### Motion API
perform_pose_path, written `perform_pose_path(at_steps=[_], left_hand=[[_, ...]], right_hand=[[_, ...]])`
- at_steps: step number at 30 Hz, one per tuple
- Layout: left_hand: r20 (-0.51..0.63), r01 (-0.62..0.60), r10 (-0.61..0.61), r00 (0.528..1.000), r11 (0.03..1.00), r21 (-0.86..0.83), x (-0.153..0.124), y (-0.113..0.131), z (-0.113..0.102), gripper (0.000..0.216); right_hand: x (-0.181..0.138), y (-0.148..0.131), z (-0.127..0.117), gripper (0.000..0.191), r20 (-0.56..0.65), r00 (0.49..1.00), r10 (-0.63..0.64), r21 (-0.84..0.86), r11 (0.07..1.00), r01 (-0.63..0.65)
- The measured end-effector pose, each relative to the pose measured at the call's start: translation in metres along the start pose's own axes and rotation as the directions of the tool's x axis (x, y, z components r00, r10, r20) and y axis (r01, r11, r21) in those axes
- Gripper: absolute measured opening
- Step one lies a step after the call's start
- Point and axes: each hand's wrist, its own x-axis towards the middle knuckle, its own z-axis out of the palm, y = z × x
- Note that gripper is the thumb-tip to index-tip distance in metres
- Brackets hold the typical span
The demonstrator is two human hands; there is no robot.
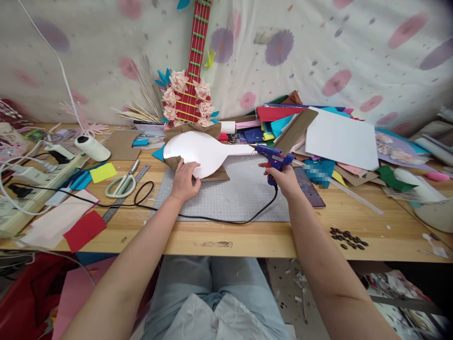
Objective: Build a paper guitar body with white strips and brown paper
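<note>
A white board cut to a rounded body with a narrow neck [198, 148] lies on brown paper [215, 176] on the grey cutting mat [233, 203]. My left hand [184, 179] rests over the board's lower left edge, fingers spread and touching it beside a folded-up brown flap [171, 162]. In my right hand [283, 177] is a blue hot glue gun [272, 157], its nozzle pointing left at the end of the neck. A long clear glue stick [354, 196] sticks out of its back. Whether the nozzle touches the board I cannot tell.
A flower-trimmed red stringed instrument model [191, 97] leans at the back. Scissors [122, 183], a metal ruler [141, 174] and a power strip [31, 193] lie left. The gun's black cord [215, 218] crosses the mat. Dark beads [348, 238] sit front right.
</note>
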Motion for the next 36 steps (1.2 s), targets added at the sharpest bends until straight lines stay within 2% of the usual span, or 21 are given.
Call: perform_pose_path(at_steps=[3,6,8,10,13,18,24,36], left_hand=[[0.002,-0.012,0.012,1.000,0.999,-0.031,-0.001,-0.001,0.000,0.045],[0.009,-0.020,0.021,1.000,0.998,-0.059,-0.001,-0.002,0.000,0.048],[0.018,-0.017,0.018,1.000,0.998,-0.065,-0.002,-0.003,0.000,0.048],[0.021,-0.017,0.019,1.000,0.997,-0.073,-0.003,-0.005,-0.001,0.048],[0.028,-0.016,0.019,0.999,0.996,-0.091,-0.004,-0.009,-0.002,0.050],[0.026,-0.006,0.008,1.000,0.995,-0.104,-0.005,-0.012,-0.001,0.051],[0.043,0.007,-0.002,0.999,0.993,-0.120,-0.005,-0.012,-0.002,0.052],[0.050,0.016,-0.010,0.999,0.994,-0.109,-0.005,-0.011,-0.002,0.053]], right_hand=[[-0.006,-0.019,0.014,0.026,0.229,0.972,-0.052,0.109,0.994,0.028],[-0.008,-0.035,0.034,0.031,0.430,0.903,0.010,0.029,0.999,-0.024],[-0.008,-0.042,0.049,0.035,0.493,0.870,0.023,-0.026,1.000,-0.012],[-0.010,-0.043,0.064,0.038,0.504,0.864,0.007,-0.052,0.998,0.022],[-0.015,-0.037,0.084,0.037,0.454,0.889,-0.050,-0.063,0.994,0.088],[-0.028,-0.030,0.104,0.037,0.404,0.900,-0.163,-0.118,0.966,0.228],[-0.035,-0.034,0.112,0.037,0.397,0.891,-0.218,-0.173,0.936,0.306],[-0.036,-0.036,0.114,0.038,0.389,0.895,-0.219,-0.259,0.906,0.334]])
